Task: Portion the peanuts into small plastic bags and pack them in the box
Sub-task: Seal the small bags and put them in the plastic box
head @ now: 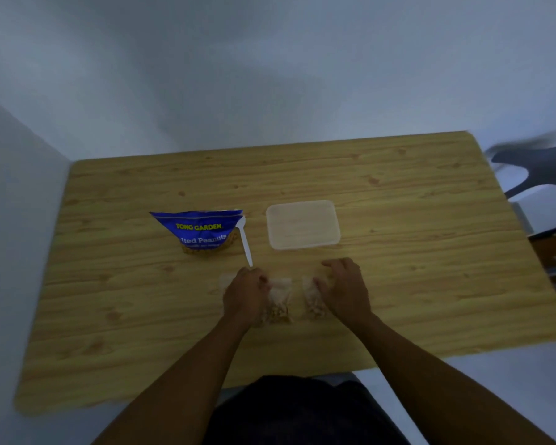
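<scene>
As hands (243, 292) (342, 290) touch two bags (280, 303) (313, 305): one box (302, 224).

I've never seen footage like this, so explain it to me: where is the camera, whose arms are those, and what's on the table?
There is no machine here. A person wears a camera on the head, looking down at their own bare arms. On the wooden table are a blue peanut packet, a white plastic spoon beside it, and a clear box. The left hand rests on the left small bag of peanuts, and the right hand on the right small bag. Blur hides whether either hand truly grips.
</scene>
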